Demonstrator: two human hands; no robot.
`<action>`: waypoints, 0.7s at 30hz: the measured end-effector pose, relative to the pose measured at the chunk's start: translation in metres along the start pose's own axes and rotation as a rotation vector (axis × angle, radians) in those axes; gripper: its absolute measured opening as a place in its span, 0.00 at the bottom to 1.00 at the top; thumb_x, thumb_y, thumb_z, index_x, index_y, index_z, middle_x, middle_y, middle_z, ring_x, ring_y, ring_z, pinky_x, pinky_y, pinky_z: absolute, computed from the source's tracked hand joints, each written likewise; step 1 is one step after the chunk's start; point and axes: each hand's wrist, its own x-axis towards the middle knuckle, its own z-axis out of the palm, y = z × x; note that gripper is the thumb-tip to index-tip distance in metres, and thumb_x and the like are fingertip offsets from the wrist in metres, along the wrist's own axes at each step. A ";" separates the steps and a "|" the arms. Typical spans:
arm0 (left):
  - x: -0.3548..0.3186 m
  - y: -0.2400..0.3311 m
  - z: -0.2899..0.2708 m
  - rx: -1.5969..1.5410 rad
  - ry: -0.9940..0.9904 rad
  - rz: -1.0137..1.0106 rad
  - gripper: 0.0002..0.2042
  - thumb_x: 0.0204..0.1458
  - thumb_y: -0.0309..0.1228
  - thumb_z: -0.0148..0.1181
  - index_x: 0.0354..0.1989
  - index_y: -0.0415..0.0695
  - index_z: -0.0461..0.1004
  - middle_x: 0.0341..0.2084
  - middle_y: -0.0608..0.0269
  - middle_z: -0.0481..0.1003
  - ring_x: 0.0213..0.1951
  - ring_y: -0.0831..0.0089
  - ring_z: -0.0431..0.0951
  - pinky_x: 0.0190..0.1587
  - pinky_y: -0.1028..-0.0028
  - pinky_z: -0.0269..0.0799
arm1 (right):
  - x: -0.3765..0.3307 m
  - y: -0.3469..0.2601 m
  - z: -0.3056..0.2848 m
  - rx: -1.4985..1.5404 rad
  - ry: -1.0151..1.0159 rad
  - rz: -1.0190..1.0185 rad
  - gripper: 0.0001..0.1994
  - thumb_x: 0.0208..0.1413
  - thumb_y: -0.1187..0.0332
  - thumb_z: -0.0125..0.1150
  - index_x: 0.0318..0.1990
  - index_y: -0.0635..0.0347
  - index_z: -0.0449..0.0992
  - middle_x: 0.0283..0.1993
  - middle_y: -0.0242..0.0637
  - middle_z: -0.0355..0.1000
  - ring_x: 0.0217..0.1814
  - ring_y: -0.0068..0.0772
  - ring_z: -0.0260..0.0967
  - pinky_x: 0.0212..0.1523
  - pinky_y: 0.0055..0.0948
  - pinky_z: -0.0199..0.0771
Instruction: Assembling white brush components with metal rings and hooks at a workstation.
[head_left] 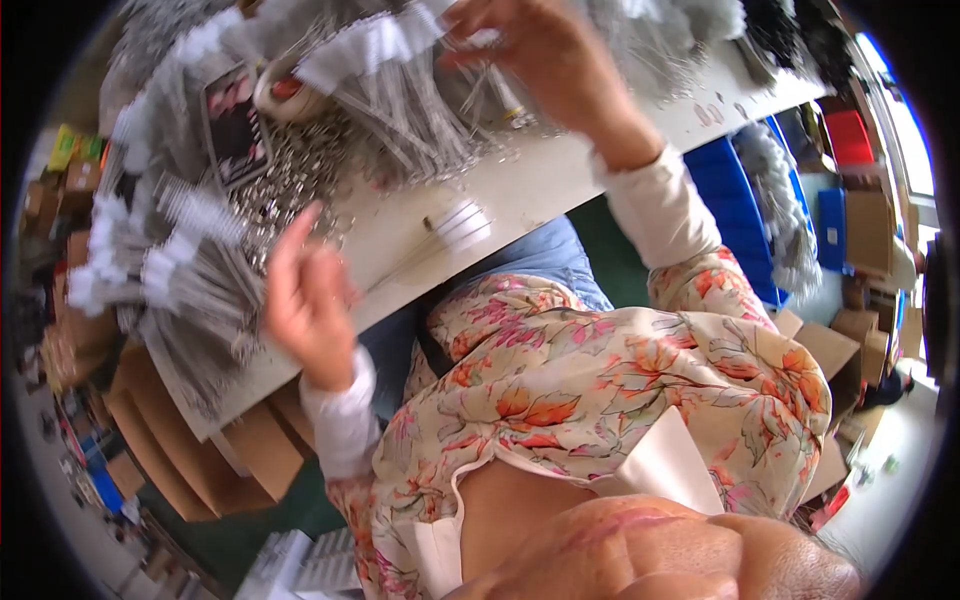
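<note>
My left hand hovers over the left part of the worktop, smeared by motion. Its index finger is stretched out, and no object shows in it. At the top, my right hand reaches among bundles of thin grey strands with white ends. Motion blurs its fingers, so whatever they hold is unclear. Between the hands lies a heap of small shiny metal pieces. Near the table's front edge rests a small white banded bundle with thin strands trailing left. More grey-and-white bundles lie beside my left hand.
A dark flat device with a pinkish picture stands by a pale roll with something orange inside. The white table slants across the view. Cardboard boxes stand below its left end. A blue bin stands at the right.
</note>
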 end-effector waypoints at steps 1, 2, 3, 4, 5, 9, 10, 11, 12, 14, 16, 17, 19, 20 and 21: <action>0.006 -0.001 0.014 0.036 -0.046 0.031 0.14 0.55 0.21 0.48 0.51 0.36 0.68 0.21 0.69 0.68 0.19 0.86 0.64 0.17 0.85 0.60 | -0.005 0.011 0.031 0.144 -0.061 0.139 0.08 0.57 0.71 0.51 0.42 0.61 0.72 0.38 0.30 0.70 0.39 0.21 0.66 0.42 0.23 0.67; 0.017 -0.005 0.030 -0.053 -0.108 0.051 0.13 0.54 0.21 0.50 0.48 0.36 0.69 0.23 0.67 0.70 0.19 0.85 0.66 0.21 0.84 0.63 | -0.015 0.012 0.063 0.274 -0.108 0.281 0.07 0.56 0.75 0.52 0.42 0.64 0.70 0.43 0.34 0.68 0.45 0.24 0.64 0.47 0.22 0.66; 0.023 -0.018 0.033 -0.026 -0.109 0.068 0.10 0.54 0.21 0.50 0.45 0.35 0.70 0.25 0.64 0.72 0.22 0.82 0.68 0.26 0.81 0.66 | -0.022 0.002 0.095 0.158 -0.148 0.365 0.08 0.57 0.73 0.53 0.43 0.64 0.70 0.43 0.34 0.68 0.46 0.24 0.65 0.48 0.23 0.66; 0.029 -0.015 0.043 0.126 0.035 0.299 0.08 0.54 0.21 0.52 0.41 0.36 0.70 0.29 0.61 0.73 0.25 0.77 0.71 0.31 0.78 0.68 | -0.026 -0.007 0.110 0.019 -0.167 0.439 0.08 0.58 0.72 0.53 0.43 0.64 0.69 0.43 0.33 0.68 0.47 0.24 0.65 0.48 0.24 0.66; 0.030 -0.023 0.037 0.274 0.076 0.433 0.06 0.54 0.22 0.52 0.40 0.36 0.71 0.30 0.60 0.73 0.27 0.73 0.73 0.33 0.77 0.68 | -0.034 0.000 0.112 0.011 -0.179 0.304 0.10 0.58 0.68 0.53 0.45 0.63 0.68 0.43 0.33 0.68 0.49 0.25 0.65 0.48 0.24 0.66; 0.028 -0.010 0.037 -0.025 0.264 0.510 0.03 0.49 0.21 0.56 0.31 0.36 0.73 0.27 0.55 0.73 0.28 0.67 0.74 0.31 0.74 0.71 | -0.040 0.006 0.072 -0.337 0.001 0.055 0.15 0.57 0.59 0.55 0.45 0.57 0.77 0.44 0.36 0.71 0.47 0.24 0.65 0.46 0.25 0.67; 0.026 -0.002 0.037 -0.078 0.261 0.479 0.02 0.49 0.20 0.56 0.30 0.35 0.73 0.27 0.54 0.74 0.27 0.68 0.75 0.31 0.76 0.72 | -0.044 0.012 0.062 -0.335 -0.023 0.195 0.16 0.58 0.58 0.52 0.43 0.60 0.77 0.41 0.35 0.72 0.45 0.26 0.68 0.47 0.26 0.68; 0.023 -0.004 0.034 0.010 0.141 0.504 0.02 0.47 0.18 0.56 0.29 0.33 0.73 0.26 0.54 0.75 0.26 0.70 0.76 0.33 0.79 0.75 | -0.053 0.018 0.064 -0.045 0.009 0.359 0.16 0.59 0.58 0.51 0.43 0.61 0.77 0.41 0.35 0.73 0.44 0.25 0.68 0.47 0.26 0.69; 0.016 -0.005 0.037 -0.329 -0.040 -0.125 0.05 0.44 0.16 0.59 0.31 0.34 0.73 0.30 0.54 0.73 0.31 0.69 0.76 0.36 0.76 0.76 | -0.061 0.022 0.068 0.241 0.047 0.519 0.17 0.60 0.58 0.50 0.43 0.63 0.76 0.40 0.35 0.73 0.42 0.25 0.69 0.47 0.27 0.70; 0.006 -0.035 0.054 0.181 -0.027 0.664 0.10 0.42 0.17 0.61 0.36 0.37 0.74 0.43 0.51 0.66 0.34 0.63 0.74 0.38 0.70 0.71 | -0.066 0.024 0.085 0.611 0.176 0.637 0.14 0.61 0.60 0.49 0.44 0.62 0.72 0.36 0.33 0.73 0.39 0.24 0.70 0.44 0.26 0.72; -0.004 -0.049 0.064 0.292 -0.049 0.655 0.16 0.40 0.18 0.63 0.41 0.38 0.74 0.43 0.55 0.66 0.37 0.65 0.72 0.40 0.70 0.70 | -0.071 0.034 0.074 0.957 0.226 0.725 0.12 0.61 0.60 0.49 0.43 0.59 0.70 0.32 0.29 0.71 0.37 0.23 0.69 0.42 0.26 0.72; -0.007 -0.051 0.065 0.325 -0.072 0.643 0.20 0.39 0.19 0.64 0.45 0.41 0.74 0.44 0.58 0.66 0.37 0.66 0.72 0.41 0.70 0.69 | -0.070 0.031 0.067 0.961 0.242 0.718 0.11 0.60 0.61 0.49 0.43 0.58 0.67 0.28 0.25 0.68 0.33 0.19 0.65 0.37 0.23 0.70; -0.013 -0.052 0.061 0.277 -0.138 0.582 0.20 0.41 0.21 0.64 0.47 0.44 0.73 0.42 0.59 0.67 0.36 0.66 0.72 0.39 0.70 0.69 | -0.059 0.008 0.042 0.784 0.112 0.659 0.10 0.60 0.63 0.50 0.42 0.59 0.68 0.26 0.23 0.65 0.26 0.12 0.57 0.27 0.14 0.58; -0.018 -0.050 0.056 0.260 -0.162 0.526 0.20 0.42 0.23 0.64 0.47 0.45 0.73 0.41 0.59 0.67 0.37 0.66 0.72 0.38 0.70 0.69 | -0.055 -0.004 0.026 0.519 -0.024 0.675 0.10 0.60 0.64 0.50 0.40 0.61 0.69 0.25 0.24 0.64 0.23 0.12 0.55 0.24 0.13 0.56; -0.020 -0.055 0.048 0.280 -0.184 0.509 0.18 0.44 0.25 0.63 0.46 0.44 0.73 0.39 0.57 0.69 0.34 0.67 0.73 0.35 0.70 0.70 | -0.047 -0.026 0.020 -0.042 -0.166 0.686 0.10 0.60 0.64 0.50 0.36 0.63 0.71 0.24 0.23 0.64 0.21 0.12 0.54 0.22 0.12 0.54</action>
